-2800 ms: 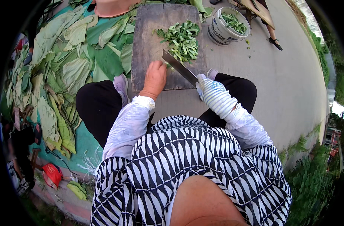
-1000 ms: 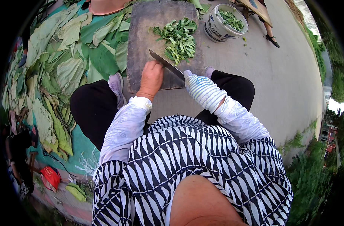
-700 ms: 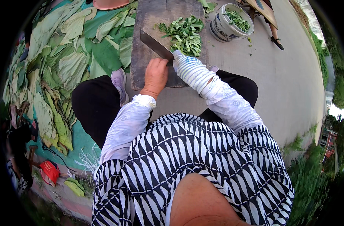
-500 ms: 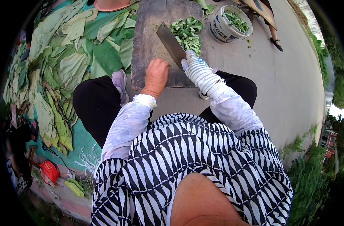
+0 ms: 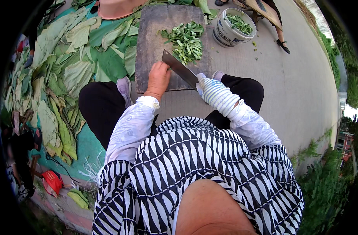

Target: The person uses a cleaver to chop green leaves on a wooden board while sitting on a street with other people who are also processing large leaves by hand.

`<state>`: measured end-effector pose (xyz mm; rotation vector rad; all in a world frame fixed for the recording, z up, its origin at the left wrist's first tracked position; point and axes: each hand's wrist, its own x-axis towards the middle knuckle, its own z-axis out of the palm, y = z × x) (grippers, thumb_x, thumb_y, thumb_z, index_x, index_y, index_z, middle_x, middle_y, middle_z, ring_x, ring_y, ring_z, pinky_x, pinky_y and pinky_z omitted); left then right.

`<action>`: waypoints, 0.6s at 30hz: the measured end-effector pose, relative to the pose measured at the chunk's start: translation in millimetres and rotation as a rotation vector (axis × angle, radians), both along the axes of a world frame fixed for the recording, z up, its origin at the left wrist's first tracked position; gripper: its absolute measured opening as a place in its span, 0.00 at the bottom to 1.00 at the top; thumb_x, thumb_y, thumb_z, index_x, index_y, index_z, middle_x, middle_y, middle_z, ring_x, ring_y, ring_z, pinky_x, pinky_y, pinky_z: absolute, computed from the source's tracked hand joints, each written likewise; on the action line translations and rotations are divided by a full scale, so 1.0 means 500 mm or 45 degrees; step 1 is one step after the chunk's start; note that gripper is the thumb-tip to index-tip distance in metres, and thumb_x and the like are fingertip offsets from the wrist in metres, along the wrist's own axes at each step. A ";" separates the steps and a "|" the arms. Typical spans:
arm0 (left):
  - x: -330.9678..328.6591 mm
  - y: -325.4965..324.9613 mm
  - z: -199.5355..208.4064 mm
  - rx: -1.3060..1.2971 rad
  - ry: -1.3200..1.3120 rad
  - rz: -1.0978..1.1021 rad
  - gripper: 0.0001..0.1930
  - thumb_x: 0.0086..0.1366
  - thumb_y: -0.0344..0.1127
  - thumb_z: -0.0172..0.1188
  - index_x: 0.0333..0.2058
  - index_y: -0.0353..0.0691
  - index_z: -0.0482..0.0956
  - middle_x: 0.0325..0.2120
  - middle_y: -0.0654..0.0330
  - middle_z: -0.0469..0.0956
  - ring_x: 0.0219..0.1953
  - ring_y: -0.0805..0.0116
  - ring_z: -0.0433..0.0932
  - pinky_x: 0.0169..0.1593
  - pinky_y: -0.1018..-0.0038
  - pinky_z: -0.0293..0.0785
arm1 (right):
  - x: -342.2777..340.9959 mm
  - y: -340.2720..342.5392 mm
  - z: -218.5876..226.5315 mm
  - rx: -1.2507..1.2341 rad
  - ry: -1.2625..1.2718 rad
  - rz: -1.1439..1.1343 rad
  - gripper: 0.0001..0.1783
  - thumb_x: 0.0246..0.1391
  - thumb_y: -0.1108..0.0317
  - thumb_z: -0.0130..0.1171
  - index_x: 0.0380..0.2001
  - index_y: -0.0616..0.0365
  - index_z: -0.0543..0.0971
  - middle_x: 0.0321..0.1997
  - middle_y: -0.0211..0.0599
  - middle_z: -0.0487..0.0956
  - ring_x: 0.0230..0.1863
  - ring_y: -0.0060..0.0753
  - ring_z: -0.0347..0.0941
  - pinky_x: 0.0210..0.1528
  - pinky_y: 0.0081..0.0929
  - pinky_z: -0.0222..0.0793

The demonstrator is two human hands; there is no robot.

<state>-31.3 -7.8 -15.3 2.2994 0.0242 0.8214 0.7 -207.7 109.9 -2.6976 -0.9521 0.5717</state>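
Note:
In front of me lies a worn wooden chopping board (image 5: 147,43) bearing a heap of chopped green leaves (image 5: 187,45). My right hand (image 5: 211,89), in a white-and-blue striped glove, is closed round the handle of a cleaver (image 5: 179,70). The broad blade slants up to the left, low over the board's near part, its tip by my left fingers. My bare left hand (image 5: 158,79) is closed, back upward, at the board's near left. Its curled fingers hide whatever they may hold.
Beyond the board's right edge stands a white bucket (image 5: 222,34) of chopped leaves. Large green leaves (image 5: 77,72) cover much of a green ground sheet (image 5: 87,143) on the left. A pinkish basin (image 5: 116,9) sits at the far left; another person's foot (image 5: 282,46) is at far right.
The cleaver and my right hand have come down nearer me, away from the leaf heap. The blade tip is now beside my left fingers. My left hand has shifted slightly left.

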 end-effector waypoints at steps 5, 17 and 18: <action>-0.014 -0.005 0.011 0.019 -0.062 0.043 0.11 0.47 0.24 0.61 0.32 0.36 0.74 0.32 0.54 0.72 0.37 0.51 0.71 0.41 0.64 0.69 | 0.018 0.006 -0.022 -0.135 0.008 0.076 0.09 0.57 0.65 0.48 0.36 0.59 0.69 0.23 0.45 0.78 0.30 0.46 0.77 0.31 0.38 0.69; -0.032 -0.010 0.007 0.158 0.018 0.160 0.09 0.46 0.24 0.61 0.30 0.36 0.77 0.33 0.56 0.72 0.37 0.54 0.70 0.41 0.64 0.69 | 0.025 0.034 -0.028 -0.131 -0.059 0.213 0.14 0.61 0.64 0.39 0.40 0.61 0.69 0.26 0.39 0.79 0.29 0.41 0.78 0.33 0.34 0.71; -0.031 -0.009 0.005 0.168 -0.018 0.166 0.08 0.46 0.25 0.61 0.29 0.36 0.77 0.33 0.57 0.72 0.37 0.55 0.70 0.41 0.64 0.69 | 0.028 0.034 -0.030 -0.099 -0.056 0.234 0.14 0.60 0.64 0.40 0.40 0.62 0.68 0.25 0.40 0.79 0.29 0.42 0.77 0.33 0.35 0.71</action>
